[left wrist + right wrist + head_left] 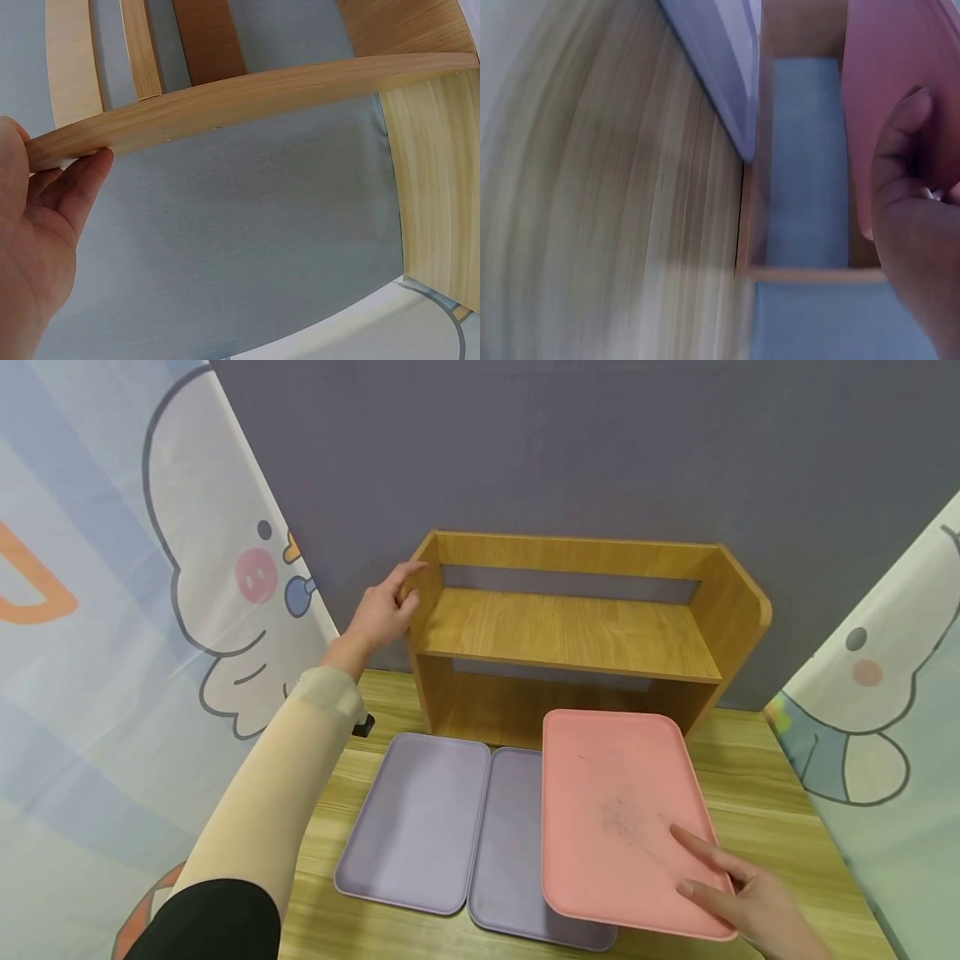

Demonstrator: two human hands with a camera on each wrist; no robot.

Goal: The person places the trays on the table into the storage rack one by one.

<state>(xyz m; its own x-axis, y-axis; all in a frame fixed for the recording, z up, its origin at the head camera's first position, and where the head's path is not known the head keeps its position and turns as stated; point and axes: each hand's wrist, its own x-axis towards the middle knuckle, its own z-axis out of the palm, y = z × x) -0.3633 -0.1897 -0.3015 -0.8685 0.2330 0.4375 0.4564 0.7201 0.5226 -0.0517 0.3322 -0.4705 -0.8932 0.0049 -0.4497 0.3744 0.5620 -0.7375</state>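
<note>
My left hand [381, 614] grips the upper left side panel of a two-tier wooden shelf [570, 627]. In the left wrist view its fingers [82, 184] lie against one face of that panel, with the thumb across the edge. A pink tray [615, 802] is held by my right hand [750, 893] at its lower right edge. The thumb presses on the tray's surface in the right wrist view; some fingers are hidden. This tray overlaps the shelf's lower opening and a purple tray [510, 852] in the head view. Another purple tray [416, 818] lies on the left.
The shelf stands on a wood-grain table [750, 793] against a grey backdrop [570, 452]. Cartoon-printed cloths [247, 552] hang at both sides. Both purple trays lie side by side in front of the shelf.
</note>
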